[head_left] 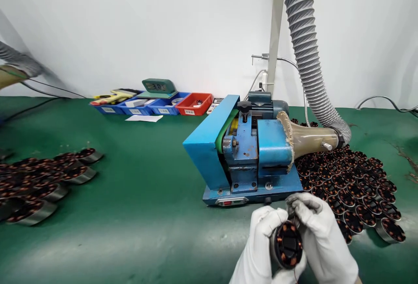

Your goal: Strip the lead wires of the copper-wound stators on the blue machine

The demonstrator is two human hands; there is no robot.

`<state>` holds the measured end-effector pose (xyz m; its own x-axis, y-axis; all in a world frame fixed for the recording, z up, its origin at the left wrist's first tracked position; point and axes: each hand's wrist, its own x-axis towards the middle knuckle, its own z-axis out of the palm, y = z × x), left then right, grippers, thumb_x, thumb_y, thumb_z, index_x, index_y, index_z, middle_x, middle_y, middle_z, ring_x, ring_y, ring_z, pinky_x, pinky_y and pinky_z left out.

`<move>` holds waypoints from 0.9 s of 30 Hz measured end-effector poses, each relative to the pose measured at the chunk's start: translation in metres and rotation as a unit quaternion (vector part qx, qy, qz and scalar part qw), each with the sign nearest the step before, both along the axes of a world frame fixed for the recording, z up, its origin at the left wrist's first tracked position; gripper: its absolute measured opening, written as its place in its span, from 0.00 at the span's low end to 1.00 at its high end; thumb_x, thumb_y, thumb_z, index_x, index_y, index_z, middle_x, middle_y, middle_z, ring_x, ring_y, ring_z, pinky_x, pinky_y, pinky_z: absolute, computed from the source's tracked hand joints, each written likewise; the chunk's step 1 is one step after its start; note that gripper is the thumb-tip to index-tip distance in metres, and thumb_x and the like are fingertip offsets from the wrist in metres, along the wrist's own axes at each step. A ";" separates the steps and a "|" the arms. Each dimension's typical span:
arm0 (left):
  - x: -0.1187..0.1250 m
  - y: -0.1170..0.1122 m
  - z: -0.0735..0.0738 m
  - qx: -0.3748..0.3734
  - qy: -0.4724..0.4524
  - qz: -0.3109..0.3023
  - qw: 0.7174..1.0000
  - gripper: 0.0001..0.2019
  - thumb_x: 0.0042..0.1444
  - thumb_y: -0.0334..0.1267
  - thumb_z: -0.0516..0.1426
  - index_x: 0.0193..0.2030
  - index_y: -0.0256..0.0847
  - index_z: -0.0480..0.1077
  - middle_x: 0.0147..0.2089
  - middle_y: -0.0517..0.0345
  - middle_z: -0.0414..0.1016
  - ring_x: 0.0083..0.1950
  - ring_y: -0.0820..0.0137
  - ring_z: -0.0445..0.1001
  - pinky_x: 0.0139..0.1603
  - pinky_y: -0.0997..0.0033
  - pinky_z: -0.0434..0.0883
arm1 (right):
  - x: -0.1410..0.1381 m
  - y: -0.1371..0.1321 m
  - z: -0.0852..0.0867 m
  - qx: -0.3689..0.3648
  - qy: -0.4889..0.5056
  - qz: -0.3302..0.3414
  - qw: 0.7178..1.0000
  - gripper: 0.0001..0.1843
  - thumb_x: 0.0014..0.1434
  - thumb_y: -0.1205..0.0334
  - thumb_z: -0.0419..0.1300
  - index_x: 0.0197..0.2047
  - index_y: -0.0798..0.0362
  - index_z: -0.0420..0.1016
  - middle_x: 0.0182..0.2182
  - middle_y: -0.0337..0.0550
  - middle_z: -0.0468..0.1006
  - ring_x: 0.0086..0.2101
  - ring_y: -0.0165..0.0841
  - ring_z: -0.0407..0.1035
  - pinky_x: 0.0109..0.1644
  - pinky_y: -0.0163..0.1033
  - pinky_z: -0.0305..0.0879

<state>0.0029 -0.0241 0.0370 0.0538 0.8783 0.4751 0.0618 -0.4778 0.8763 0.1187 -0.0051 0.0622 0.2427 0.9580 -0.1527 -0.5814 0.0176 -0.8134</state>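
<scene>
My left hand, in a white glove, is closed around a motor stator, a metal ring with a black core and copper windings. The stator is tilted so that its wound face shows. My right hand, gloved too and smudged dark at the fingertips, pinches at the stator's upper edge. A thin wire seems to run into those fingertips, partly hidden by them. Just beyond my hands stands a blue belt sander with a green belt. Several like stators lie packed together to its right.
More stators lie on the left of the green table. Blue bins, a red bin and a green digital clock stand along the wall. A grey ribbed hose drops to the sander's duct.
</scene>
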 end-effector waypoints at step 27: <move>0.035 0.057 -0.010 -0.316 -0.250 0.012 0.915 0.16 0.60 0.49 0.49 0.50 0.42 0.64 0.47 0.46 0.76 0.47 0.63 0.78 0.48 0.63 0.75 | -0.024 0.036 -0.029 -0.028 -0.309 -0.110 0.944 0.20 0.42 0.60 0.68 0.41 0.54 0.78 0.35 0.48 0.83 0.37 0.43 0.77 0.43 0.44 0.75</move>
<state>0.0380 0.0331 0.0268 -0.0543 0.9841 -0.1692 -0.4195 0.1313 0.8982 0.0942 0.0314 0.0336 0.4945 0.8685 0.0355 0.0180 0.0305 -0.9994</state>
